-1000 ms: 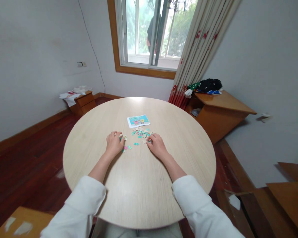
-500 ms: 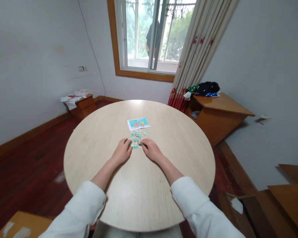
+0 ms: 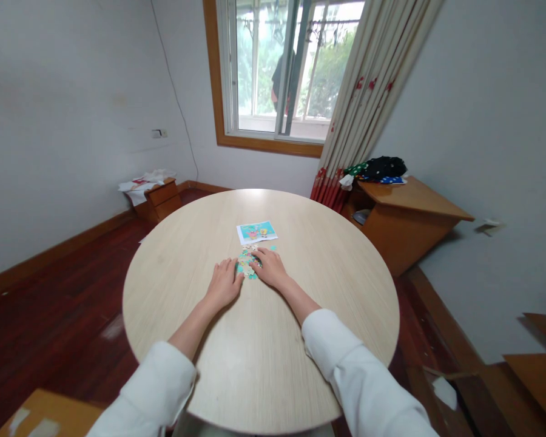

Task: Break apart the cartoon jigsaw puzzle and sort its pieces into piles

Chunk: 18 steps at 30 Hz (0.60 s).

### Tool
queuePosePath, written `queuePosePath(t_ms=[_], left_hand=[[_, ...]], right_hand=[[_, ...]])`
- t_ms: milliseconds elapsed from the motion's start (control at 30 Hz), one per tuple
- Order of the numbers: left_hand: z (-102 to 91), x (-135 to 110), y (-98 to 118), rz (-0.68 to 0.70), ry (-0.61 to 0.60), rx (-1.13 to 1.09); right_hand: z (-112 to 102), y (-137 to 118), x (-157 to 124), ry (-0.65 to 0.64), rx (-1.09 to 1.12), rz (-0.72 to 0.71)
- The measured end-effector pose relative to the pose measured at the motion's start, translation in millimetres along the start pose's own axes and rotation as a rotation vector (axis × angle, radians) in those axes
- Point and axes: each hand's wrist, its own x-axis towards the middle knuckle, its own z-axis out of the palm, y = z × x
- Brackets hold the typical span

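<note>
A small heap of jigsaw puzzle pieces (image 3: 247,267), teal, white and multicoloured, lies on the round wooden table (image 3: 255,352). My left hand (image 3: 225,281) rests at the heap's left edge, its fingers stretched forward and slightly apart. From the right, my right hand (image 3: 269,267) reaches over the pieces with fingers spread, touching the heap and hiding part of it. No piece shows lifted in either hand. Just beyond the heap lies a printed picture sheet (image 3: 257,232) with cartoon figures on a blue background.
A wooden cabinet (image 3: 409,224) with dark clothes (image 3: 384,169) on top stands at the right, past the table's edge. At the back left is a small drawer unit (image 3: 162,199) under papers. A patterned curtain (image 3: 346,133) hangs beside the window (image 3: 282,73).
My right hand has moved forward and left over the pieces, its fingers now more spread. My left hand stays at the heap's left side. The view has shifted slightly.
</note>
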Motion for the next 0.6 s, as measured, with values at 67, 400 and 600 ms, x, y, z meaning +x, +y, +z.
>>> queuePosePath(t_ms=[67,400,600], left_hand=[[1.3,1.6,0.2,0.057,0.018,-0.140],[-15.7,13.3,3.0,-0.155,0.269,-0.427],[-29.9,8.8,4.7,-0.301,0.328,-0.481]], right_hand=[[-1.4,-0.3,-1.7,0.041,0.008,-0.022],[-33.8,-20.5,-13.5,0.108,-0.070,-0.018],[-86.2,-119.7,-36.9,-0.061,-0.085,-0.214]])
